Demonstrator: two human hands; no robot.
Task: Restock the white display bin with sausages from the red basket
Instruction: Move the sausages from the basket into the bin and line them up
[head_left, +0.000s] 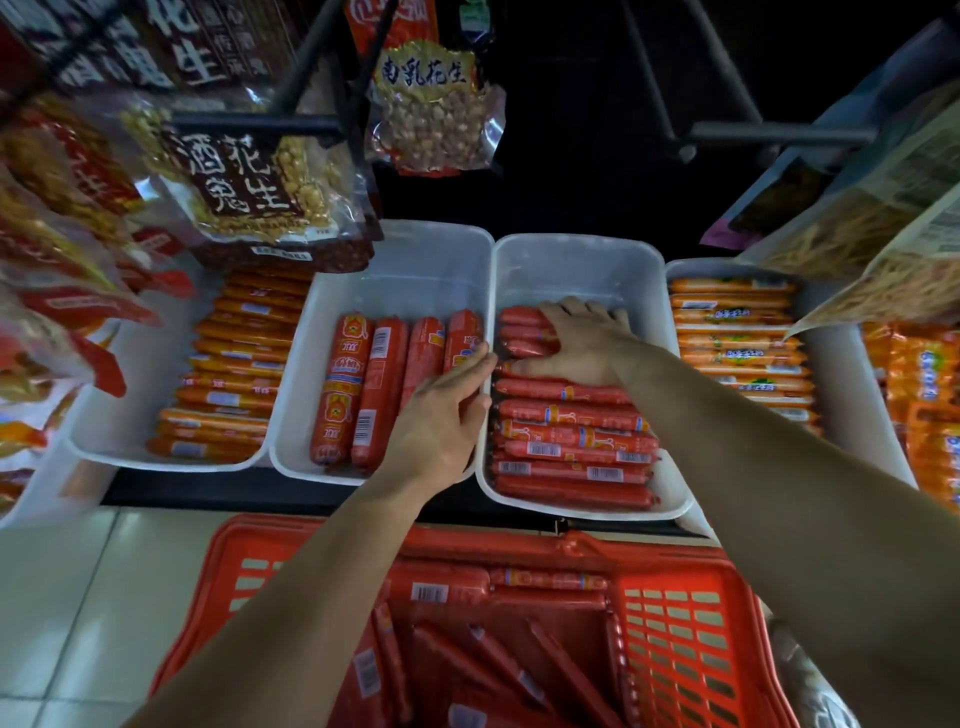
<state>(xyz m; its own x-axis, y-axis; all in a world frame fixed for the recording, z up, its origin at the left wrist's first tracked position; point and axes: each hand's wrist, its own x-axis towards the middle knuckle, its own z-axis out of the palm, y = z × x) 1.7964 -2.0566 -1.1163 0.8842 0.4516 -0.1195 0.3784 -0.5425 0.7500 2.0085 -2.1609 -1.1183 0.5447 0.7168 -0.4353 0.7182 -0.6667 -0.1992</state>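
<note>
A white display bin in the middle right holds a stack of thin red sausages lying crosswise. My right hand lies flat on the sausages at the far end of that stack, fingers spread and pressing down. My left hand rests with straight fingers against the bin's left rim, between this bin and the neighbouring one. The red basket stands below, on the floor side, with several thin red sausages loose inside it.
A second white bin to the left holds several thick red sausages. Bins of orange sausages flank both sides. Bags of peanuts and other snacks hang from black hooks overhead. Pale floor tiles lie at the lower left.
</note>
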